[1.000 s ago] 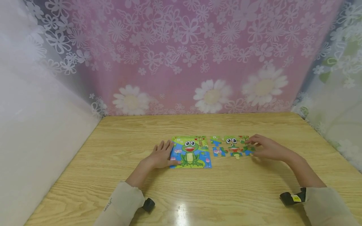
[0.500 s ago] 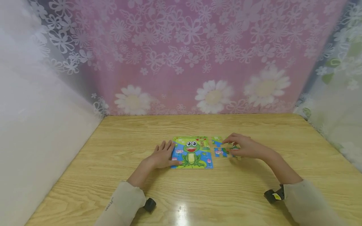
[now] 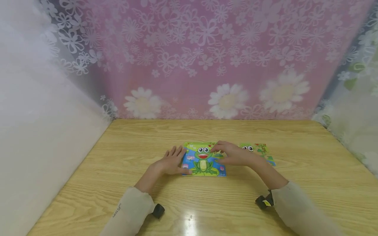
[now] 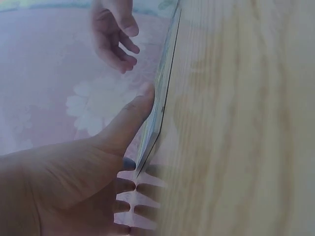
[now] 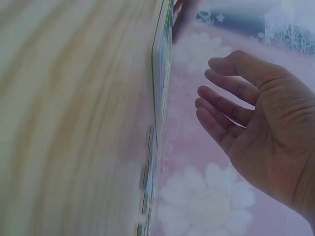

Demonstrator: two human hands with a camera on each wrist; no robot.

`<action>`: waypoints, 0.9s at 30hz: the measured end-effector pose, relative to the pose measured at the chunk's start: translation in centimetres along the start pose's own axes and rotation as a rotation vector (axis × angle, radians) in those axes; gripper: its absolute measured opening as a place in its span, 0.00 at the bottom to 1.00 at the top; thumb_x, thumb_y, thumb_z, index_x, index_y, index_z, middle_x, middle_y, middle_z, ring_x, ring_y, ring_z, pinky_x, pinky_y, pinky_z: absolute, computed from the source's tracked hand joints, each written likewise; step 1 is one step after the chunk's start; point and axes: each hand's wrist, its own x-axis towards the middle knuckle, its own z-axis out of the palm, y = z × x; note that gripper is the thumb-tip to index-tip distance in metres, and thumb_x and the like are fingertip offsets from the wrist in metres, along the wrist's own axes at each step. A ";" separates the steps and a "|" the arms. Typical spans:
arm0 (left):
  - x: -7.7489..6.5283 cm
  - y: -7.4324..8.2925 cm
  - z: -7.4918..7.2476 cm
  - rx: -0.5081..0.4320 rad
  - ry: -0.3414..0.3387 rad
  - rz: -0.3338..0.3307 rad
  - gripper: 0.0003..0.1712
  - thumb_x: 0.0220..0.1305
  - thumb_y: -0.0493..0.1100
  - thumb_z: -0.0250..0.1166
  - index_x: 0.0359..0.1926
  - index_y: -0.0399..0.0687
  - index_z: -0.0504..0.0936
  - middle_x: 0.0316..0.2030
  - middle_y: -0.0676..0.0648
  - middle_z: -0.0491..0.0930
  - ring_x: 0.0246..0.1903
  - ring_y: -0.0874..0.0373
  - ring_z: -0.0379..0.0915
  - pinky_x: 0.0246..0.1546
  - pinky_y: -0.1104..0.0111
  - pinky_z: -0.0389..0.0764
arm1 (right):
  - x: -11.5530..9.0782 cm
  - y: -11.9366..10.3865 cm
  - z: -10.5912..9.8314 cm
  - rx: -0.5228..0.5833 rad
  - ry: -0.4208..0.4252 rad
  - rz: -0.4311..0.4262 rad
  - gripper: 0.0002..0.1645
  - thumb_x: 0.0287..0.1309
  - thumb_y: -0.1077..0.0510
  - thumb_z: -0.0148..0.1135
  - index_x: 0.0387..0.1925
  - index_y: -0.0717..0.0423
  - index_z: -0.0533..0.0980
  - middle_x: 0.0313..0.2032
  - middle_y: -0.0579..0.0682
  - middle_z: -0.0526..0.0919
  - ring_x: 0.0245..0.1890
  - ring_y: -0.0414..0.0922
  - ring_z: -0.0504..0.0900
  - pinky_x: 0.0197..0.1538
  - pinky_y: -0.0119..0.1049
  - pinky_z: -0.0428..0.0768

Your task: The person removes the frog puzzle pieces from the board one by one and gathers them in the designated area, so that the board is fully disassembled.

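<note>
**Empty right hand [image 3: 233, 154] above the frog board [image 3: 203, 165]**

In the head view, your left hand [image 3: 171, 163] lies with fingers spread at the board's left edge, thumb on its near corner. Your right hand is over the board's right side, fingers loosely bent. Beneath and beyond your right wrist lie the puzzle pieces [image 3: 262, 148], partly hidden, on the table [image 3: 189, 193]. You seem to be steadying the board while reaching for it; next, probably, your right fingers should come down on its free edge. A second ago that hand was at the far end of the pieces; it has swept left, while your left hand has stayed put.

The left wrist view shows your thumb against the board and the other hand above it.

The right wrist view shows your right fingers apart, holding nothing, clear of board and pieces.
</note>
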 end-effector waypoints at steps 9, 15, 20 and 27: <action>-0.2 -0.2 -0.3 0.017 -0.010 0.010 0.61 0.51 0.71 0.58 0.72 0.45 0.38 0.70 0.40 0.33 0.67 0.43 0.22 0.61 0.45 0.31 | 2.7 -1.9 1.6 0.030 -0.046 -0.025 0.21 0.56 0.62 0.59 0.53 0.60 0.73 0.49 0.51 0.73 0.48 0.52 0.73 0.48 0.46 0.74; -0.3 -0.2 -0.3 -0.013 -0.021 0.016 0.61 0.51 0.71 0.58 0.72 0.45 0.37 0.70 0.40 0.30 0.66 0.42 0.21 0.61 0.46 0.30 | 4.3 -2.4 2.7 0.089 -0.067 -0.041 0.20 0.57 0.61 0.60 0.52 0.61 0.73 0.48 0.53 0.73 0.49 0.51 0.72 0.49 0.42 0.74; -0.3 0.0 -0.5 -0.003 -0.027 0.024 0.61 0.52 0.70 0.58 0.72 0.43 0.37 0.70 0.39 0.31 0.66 0.41 0.23 0.61 0.45 0.31 | 5.0 -2.3 3.4 0.092 -0.074 0.006 0.19 0.57 0.61 0.60 0.51 0.61 0.74 0.46 0.51 0.74 0.47 0.49 0.73 0.48 0.42 0.74; -0.3 -0.3 -0.4 0.015 -0.024 0.022 0.61 0.52 0.70 0.58 0.72 0.43 0.37 0.70 0.39 0.31 0.66 0.40 0.23 0.60 0.44 0.33 | 5.5 -1.7 4.3 0.089 -0.064 0.033 0.16 0.57 0.61 0.61 0.48 0.58 0.76 0.41 0.48 0.74 0.42 0.44 0.74 0.45 0.40 0.75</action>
